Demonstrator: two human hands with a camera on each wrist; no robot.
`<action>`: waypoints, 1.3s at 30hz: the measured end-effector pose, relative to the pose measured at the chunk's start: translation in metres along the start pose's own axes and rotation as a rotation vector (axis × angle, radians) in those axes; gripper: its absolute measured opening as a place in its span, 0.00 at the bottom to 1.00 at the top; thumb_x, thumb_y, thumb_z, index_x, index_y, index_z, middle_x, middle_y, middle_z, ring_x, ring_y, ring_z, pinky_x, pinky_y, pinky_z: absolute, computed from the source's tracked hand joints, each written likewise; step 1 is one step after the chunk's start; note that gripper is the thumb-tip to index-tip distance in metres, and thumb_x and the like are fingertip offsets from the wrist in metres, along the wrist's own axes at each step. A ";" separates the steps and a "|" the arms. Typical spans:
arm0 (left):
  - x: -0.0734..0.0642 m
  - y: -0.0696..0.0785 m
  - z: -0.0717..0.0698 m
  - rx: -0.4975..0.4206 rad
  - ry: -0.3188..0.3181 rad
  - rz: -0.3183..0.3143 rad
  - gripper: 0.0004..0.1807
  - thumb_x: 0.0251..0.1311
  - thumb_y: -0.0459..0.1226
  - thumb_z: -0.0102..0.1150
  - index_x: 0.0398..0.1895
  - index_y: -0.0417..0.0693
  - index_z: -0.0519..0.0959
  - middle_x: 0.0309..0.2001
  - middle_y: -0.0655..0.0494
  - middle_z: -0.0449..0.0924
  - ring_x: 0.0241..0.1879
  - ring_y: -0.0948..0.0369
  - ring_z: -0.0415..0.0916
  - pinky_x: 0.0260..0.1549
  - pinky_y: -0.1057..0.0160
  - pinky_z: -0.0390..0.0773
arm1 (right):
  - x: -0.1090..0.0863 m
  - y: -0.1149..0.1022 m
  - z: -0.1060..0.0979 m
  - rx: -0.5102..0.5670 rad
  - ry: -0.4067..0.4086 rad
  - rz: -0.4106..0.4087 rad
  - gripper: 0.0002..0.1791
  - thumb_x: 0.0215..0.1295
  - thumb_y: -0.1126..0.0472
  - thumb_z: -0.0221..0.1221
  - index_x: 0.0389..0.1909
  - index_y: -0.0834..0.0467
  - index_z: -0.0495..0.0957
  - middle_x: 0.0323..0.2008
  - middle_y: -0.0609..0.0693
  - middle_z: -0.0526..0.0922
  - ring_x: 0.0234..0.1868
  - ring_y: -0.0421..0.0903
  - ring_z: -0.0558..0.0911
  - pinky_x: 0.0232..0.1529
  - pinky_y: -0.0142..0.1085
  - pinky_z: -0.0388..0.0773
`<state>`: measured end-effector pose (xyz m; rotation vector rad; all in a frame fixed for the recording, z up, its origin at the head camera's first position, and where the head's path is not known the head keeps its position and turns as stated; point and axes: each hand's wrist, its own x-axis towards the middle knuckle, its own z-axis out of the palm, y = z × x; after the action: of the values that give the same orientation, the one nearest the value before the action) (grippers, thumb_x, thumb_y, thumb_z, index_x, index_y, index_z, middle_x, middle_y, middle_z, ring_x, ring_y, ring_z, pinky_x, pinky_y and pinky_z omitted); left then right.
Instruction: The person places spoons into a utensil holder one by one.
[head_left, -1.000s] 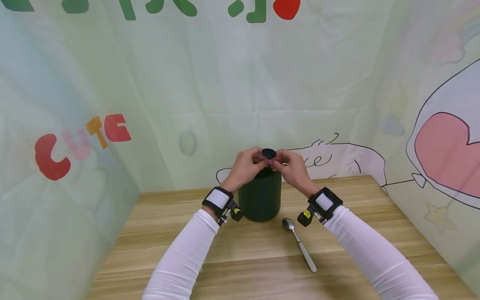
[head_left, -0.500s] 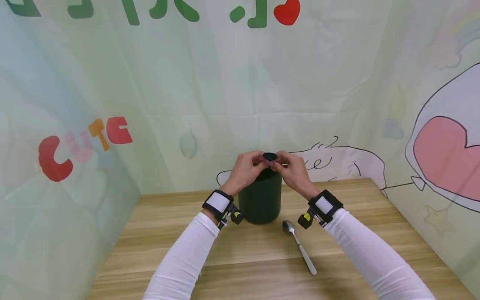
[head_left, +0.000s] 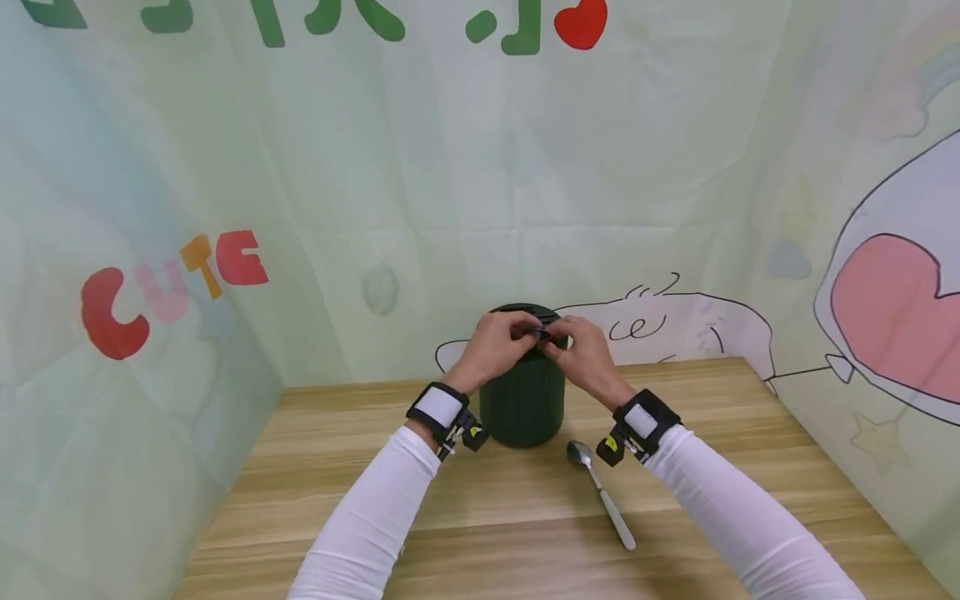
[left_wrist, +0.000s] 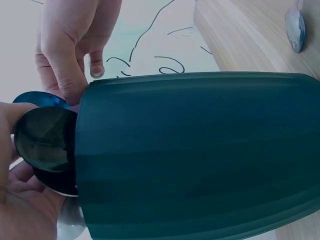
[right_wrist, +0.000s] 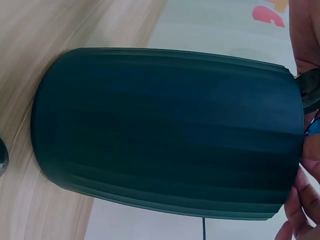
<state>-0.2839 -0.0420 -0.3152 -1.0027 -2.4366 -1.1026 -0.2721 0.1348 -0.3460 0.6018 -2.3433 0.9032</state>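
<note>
A tall dark green ribbed canister (head_left: pixel 522 400) stands upright on the table. Over the near side of its mouth my two hands meet, fingertips almost together. A small dark oval spoon bowl (head_left: pixel 542 332) is between them. My left hand (head_left: pixel 495 343) pinches it from the left; the fingers of my right hand (head_left: pixel 583 350) curl against it from the other side. Up close in the left wrist view, a shiny dark bowl (left_wrist: pixel 44 137) and a blue-tinted one (left_wrist: pixel 40 99) stick out at the mouth. Whatever lies lower inside the canister is hidden.
A metal spoon with a white handle (head_left: pixel 615 518) lies in front of the canister, to its right. The wood-grain table (head_left: pixel 337 483) backs onto a pale printed cloth (head_left: pixel 390 167), with more cloth at both sides.
Both hands have come down slightly toward the near rim, and the dark oval between them has dropped. The canister's far rim and lined top have come into view. The spoon stays put.
</note>
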 end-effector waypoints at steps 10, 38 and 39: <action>-0.002 0.002 -0.001 -0.044 -0.041 -0.030 0.09 0.60 0.37 0.57 0.43 0.48 0.79 0.41 0.56 0.80 0.38 0.68 0.76 0.38 0.64 0.77 | -0.001 0.001 -0.003 -0.040 -0.049 0.032 0.07 0.57 0.62 0.62 0.35 0.59 0.82 0.38 0.52 0.77 0.40 0.50 0.72 0.40 0.46 0.71; -0.026 0.025 -0.026 0.066 -0.161 0.112 0.39 0.55 0.58 0.56 0.69 0.65 0.55 0.68 0.61 0.55 0.64 0.60 0.53 0.56 0.46 0.63 | -0.021 -0.025 -0.044 -0.046 -0.115 -0.066 0.43 0.49 0.48 0.67 0.66 0.50 0.58 0.66 0.56 0.57 0.64 0.56 0.56 0.56 0.61 0.62; -0.028 0.028 -0.028 0.092 -0.153 0.133 0.41 0.54 0.58 0.56 0.70 0.65 0.52 0.69 0.62 0.51 0.66 0.60 0.48 0.57 0.43 0.61 | -0.022 -0.028 -0.048 -0.055 -0.106 -0.085 0.46 0.49 0.46 0.67 0.67 0.49 0.56 0.68 0.55 0.54 0.66 0.56 0.53 0.56 0.63 0.60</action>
<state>-0.2452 -0.0633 -0.2958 -1.2410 -2.4700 -0.8927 -0.2236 0.1544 -0.3167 0.7377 -2.4081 0.7838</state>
